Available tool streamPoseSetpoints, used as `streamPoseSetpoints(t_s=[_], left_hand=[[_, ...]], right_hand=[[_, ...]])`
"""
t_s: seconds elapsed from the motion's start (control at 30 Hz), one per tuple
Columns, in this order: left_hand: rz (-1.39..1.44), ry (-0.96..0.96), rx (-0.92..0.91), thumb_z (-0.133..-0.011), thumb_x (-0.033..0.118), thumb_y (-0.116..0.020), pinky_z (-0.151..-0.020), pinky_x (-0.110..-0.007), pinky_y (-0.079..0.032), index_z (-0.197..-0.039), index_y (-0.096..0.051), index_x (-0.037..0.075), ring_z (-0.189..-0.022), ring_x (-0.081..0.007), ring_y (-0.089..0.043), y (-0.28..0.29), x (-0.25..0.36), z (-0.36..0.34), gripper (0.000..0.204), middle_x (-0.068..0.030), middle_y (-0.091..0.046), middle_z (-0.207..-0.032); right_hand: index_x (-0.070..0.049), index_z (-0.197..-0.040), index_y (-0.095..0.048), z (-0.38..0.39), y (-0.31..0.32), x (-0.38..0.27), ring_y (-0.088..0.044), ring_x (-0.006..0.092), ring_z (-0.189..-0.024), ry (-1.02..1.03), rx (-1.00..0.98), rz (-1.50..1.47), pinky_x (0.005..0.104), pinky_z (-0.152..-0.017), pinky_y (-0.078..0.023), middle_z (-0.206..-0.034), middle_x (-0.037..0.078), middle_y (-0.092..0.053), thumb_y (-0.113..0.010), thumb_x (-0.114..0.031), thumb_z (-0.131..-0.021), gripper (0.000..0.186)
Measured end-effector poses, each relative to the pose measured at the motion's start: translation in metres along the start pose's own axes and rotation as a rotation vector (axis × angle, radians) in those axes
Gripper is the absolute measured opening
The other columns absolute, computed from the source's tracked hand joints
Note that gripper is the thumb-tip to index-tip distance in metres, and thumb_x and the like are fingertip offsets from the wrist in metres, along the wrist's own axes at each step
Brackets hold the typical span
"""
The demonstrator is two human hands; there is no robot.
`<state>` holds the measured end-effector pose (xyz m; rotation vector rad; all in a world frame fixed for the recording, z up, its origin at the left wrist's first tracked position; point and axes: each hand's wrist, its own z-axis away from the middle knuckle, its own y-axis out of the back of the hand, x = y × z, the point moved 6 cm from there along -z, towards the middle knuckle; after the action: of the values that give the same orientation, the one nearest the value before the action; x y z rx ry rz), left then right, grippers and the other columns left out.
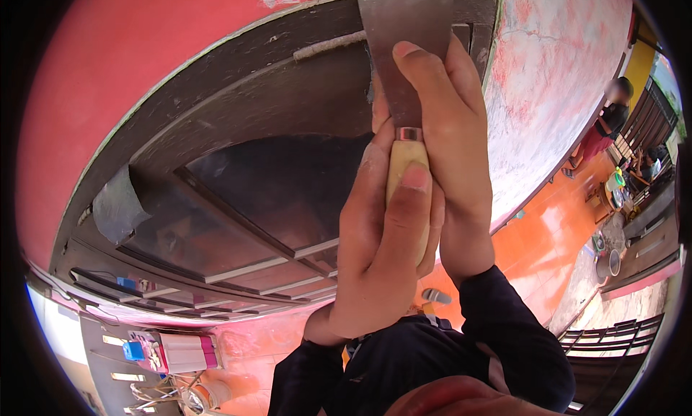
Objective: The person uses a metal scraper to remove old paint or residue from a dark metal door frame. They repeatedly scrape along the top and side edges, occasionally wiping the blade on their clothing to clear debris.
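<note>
Raised before me is a scraper with a wide metal blade (pixel 405 16) and a pale handle (pixel 397 164). My left hand (pixel 377 257) is closed round the handle, thumb along its front. My right hand (pixel 461 164) grips the blade higher up, thumb on its face and fingers behind it. The blade's top overlaps the upper frame of a dark wooden window (pixel 303 23) with dark glass panes (pixel 252 178); whether it touches cannot be told. A translucent scrap (pixel 119 203) hangs at the window's left.
A pink wall (pixel 108 70) surrounds the window; its right part (pixel 540 70) is patchy white. Below are an orange tiled floor (pixel 533 257) and a sandal (pixel 436 295). A person (pixel 609 120) is at the right, near a bucket (pixel 608 263). A pink-and-white piece of furniture (pixel 184 352) stands lower left.
</note>
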<state>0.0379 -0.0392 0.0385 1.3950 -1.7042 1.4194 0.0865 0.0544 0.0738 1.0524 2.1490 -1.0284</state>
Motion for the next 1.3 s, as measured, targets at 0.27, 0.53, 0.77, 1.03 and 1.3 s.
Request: streamPoseSetpoints(t_s=[0.27, 0.53, 0.77, 1.03, 1.3], left_hand=[[-0.116, -0.043, -0.077, -0.106, 0.032, -0.045, -0.039, -0.021, -0.024, -0.155, -0.034, 0.001, -0.044, -0.0050, -0.033, 0.001, 0.000, -0.012, 0.059, -0.0021, -0.049, -0.075], [0.114, -0.043, -0.117, -0.111, 0.025, -0.041, -0.054, -0.014, -0.033, -0.155, -0.033, 0.001, -0.065, 0.0033, -0.045, 0.024, 0.019, 0.004, 0.051, 0.0025, -0.056, -0.097], [0.047, -0.009, -0.067, -0.105, 0.035, -0.046, -0.037, -0.022, -0.023, -0.149, -0.041, -0.002, -0.042, -0.0049, -0.032, 0.016, 0.002, -0.007, 0.058, -0.0023, -0.048, -0.075], [0.029, -0.027, 0.063, -0.105, 0.031, -0.044, -0.043, -0.019, -0.026, -0.152, -0.038, -0.001, -0.050, -0.0023, -0.036, 0.027, 0.009, 0.007, 0.057, -0.0018, -0.050, -0.081], [-0.051, -0.125, -0.146, -0.106, 0.028, -0.047, -0.061, -0.016, -0.037, -0.158, -0.034, 0.002, -0.074, -0.0002, -0.046, 0.001, -0.015, -0.024, 0.059, 0.0029, -0.054, -0.101]], right_hand=[[-0.003, -0.105, -0.055, -0.002, 0.003, -0.003, -0.058, 0.0118, -0.063, 0.072, 0.035, 0.042, 0.0276, -0.053, -0.047, -0.082, 0.006, -0.060, -0.047, -0.016, -0.101, 0.015], [0.001, -0.104, -0.054, -0.001, -0.023, 0.009, -0.059, 0.0187, -0.081, 0.101, -0.124, 0.145, 0.0346, -0.075, -0.049, -0.090, 0.009, -0.061, -0.049, -0.013, -0.100, 0.015], [-0.002, -0.107, -0.053, -0.003, -0.009, 0.002, -0.057, 0.0130, -0.059, 0.042, 0.003, 0.012, 0.0280, -0.052, -0.047, -0.081, 0.009, -0.060, -0.047, -0.015, -0.101, 0.016], [-0.002, -0.104, -0.054, 0.001, -0.027, 0.011, -0.058, 0.0124, -0.058, 0.094, -0.163, 0.072, 0.0285, -0.051, -0.046, -0.075, 0.006, -0.060, -0.047, -0.014, -0.102, 0.014], [-0.004, -0.107, -0.055, -0.001, 0.015, -0.003, -0.059, 0.0114, -0.060, 0.154, 0.075, 0.029, 0.0269, -0.052, -0.047, -0.079, 0.005, -0.061, -0.050, -0.015, -0.102, 0.014]])
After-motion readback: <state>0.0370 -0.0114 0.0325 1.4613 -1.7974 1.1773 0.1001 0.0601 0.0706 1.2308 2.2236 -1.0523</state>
